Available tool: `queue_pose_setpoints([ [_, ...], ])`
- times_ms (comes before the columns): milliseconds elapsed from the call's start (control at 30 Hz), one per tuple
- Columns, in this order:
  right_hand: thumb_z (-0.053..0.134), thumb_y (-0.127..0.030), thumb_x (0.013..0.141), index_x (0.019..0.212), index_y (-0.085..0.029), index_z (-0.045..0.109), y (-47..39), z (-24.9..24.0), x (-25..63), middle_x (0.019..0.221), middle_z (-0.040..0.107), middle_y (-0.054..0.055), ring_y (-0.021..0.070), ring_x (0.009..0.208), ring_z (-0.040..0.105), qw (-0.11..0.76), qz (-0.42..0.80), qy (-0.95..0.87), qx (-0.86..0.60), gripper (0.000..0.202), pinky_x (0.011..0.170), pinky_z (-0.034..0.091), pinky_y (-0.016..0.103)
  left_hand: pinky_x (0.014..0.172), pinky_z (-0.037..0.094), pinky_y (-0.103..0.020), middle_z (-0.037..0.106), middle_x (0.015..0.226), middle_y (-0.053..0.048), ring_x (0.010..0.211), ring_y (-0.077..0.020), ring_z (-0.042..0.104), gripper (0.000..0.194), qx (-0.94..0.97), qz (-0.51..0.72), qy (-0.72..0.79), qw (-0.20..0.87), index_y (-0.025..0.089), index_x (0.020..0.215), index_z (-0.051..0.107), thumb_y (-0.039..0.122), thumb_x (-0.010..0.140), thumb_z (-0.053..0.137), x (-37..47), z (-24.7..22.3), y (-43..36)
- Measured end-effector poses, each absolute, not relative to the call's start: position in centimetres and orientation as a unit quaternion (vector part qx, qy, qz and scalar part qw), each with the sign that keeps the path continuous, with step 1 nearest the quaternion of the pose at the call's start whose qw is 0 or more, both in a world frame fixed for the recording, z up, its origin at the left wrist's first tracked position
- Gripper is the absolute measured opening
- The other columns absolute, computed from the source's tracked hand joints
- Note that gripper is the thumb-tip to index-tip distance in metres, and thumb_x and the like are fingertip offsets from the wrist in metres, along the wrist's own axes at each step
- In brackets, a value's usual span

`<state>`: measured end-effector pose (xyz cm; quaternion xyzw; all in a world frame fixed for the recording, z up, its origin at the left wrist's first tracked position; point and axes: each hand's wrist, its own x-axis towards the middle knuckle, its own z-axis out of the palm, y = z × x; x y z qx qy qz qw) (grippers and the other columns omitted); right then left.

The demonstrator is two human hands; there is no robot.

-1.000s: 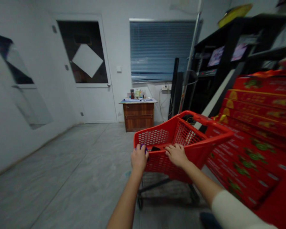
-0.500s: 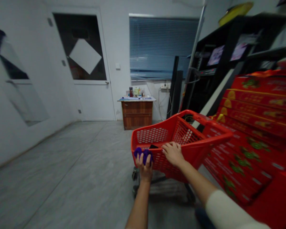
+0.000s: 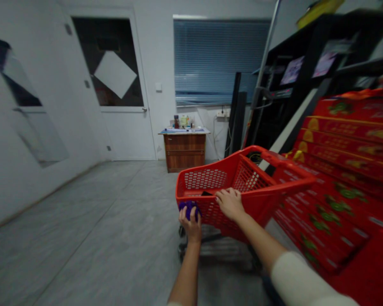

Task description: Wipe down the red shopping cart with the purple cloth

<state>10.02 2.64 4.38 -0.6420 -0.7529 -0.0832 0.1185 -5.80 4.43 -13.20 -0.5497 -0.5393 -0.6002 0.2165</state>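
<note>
While my left hand (image 3: 192, 226) is curled around a bunched purple cloth (image 3: 188, 209) against the outer wall of a red plastic shopping cart (image 3: 261, 209), my right hand (image 3: 230, 204) lies over the cart's near rim. The hands are apart; whether the right one grips firmly, I cannot tell.

Printed matter: the stack of glossy red cartons (image 3: 347, 195) to the right of the cart bears pale lettering and green and yellow pictures, too blurred for me to read. No brand can be made out on the cart.

Containers: the cart's perforated basket holds a small black object (image 3: 206, 194), identity unclear, near my right fingers. Small bottles and jars (image 3: 183, 122) stand on the brown wooden cabinet (image 3: 185, 154), contents not discernible.

Room: the cart stands on a grey concrete floor (image 3: 98, 225). Beyond are a white door (image 3: 127, 134) with a dark glass pane and a pale diamond-shaped panel (image 3: 115, 75), blue-grey slatted blinds (image 3: 220, 59), and black shelving (image 3: 315, 40) with lit screens (image 3: 292, 71).
</note>
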Motion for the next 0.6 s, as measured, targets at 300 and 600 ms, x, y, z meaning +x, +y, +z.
queue_pose_setpoints([
  [300, 0.037, -0.034, 0.097, 0.11, -0.032, 0.064, 2.3, 4.6, 10.0, 0.115, 0.066, 0.003, 0.0238, 0.109, 0.045, 0.103, -0.087, -0.751, -0.646, 0.03, 0.096, 0.022, 0.042, 0.101, 0.044, -0.048, 0.045, 0.128, -0.012, 0.124, -0.0272, 0.043, 0.026, -0.561, -0.625, -0.51, 0.187, 0.023, 0.112, 0.064, 0.019, 0.087, 0.057, -5.4, -11.8, 3.8],
  [600, 0.035, -0.023, 0.094, 0.123, -0.031, 0.06, 2.2, 5.6, 10.0, 0.122, 0.064, 0.006, 0.0247, 0.112, 0.047, 0.068, -0.063, -0.77, -0.631, 0.039, 0.096, 0.024, 0.042, 0.09, 0.043, -0.041, 0.057, 0.123, -0.007, 0.105, -0.0245, 0.053, 0.03, -0.749, -0.394, -0.517, 0.133, 0.031, 0.115, 0.064, 0.03, 0.085, 0.059, -4.0, 0.9, 4.2],
])
